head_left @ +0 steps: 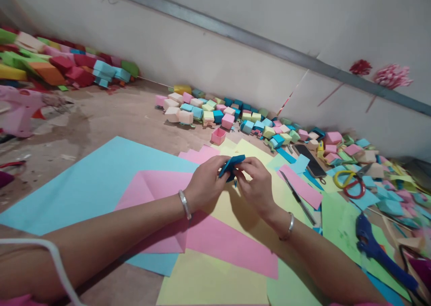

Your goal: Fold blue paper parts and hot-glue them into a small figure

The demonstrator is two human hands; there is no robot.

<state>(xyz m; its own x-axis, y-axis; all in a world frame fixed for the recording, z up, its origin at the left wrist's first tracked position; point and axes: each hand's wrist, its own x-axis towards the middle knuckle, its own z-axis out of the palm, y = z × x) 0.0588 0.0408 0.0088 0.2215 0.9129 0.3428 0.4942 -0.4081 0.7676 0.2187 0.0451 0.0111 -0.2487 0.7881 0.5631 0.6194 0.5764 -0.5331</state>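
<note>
Above the middle of the paper sheets, a small dark blue folded paper piece (232, 164) is held up between both hands. My left hand (208, 180) pinches its left side, with the thumb near the lower edge. On the right, my right hand (257, 182) grips the other side with thumb and fingertips. The fingers hide part of the piece, so its full shape does not show. Beneath the hands lie a yellow paper sheet (249, 216) and pink paper sheets (232, 241). A small open pink paper box (218, 136) stands just beyond the hands.
Many small paper boxes (208, 110) line the wall, and larger ones (81, 70) pile at far left. A pink glue gun (20, 108) lies left. To the right are a black pen (298, 197), a phone (310, 161), scissors (352, 180) and a blue glue gun (380, 250).
</note>
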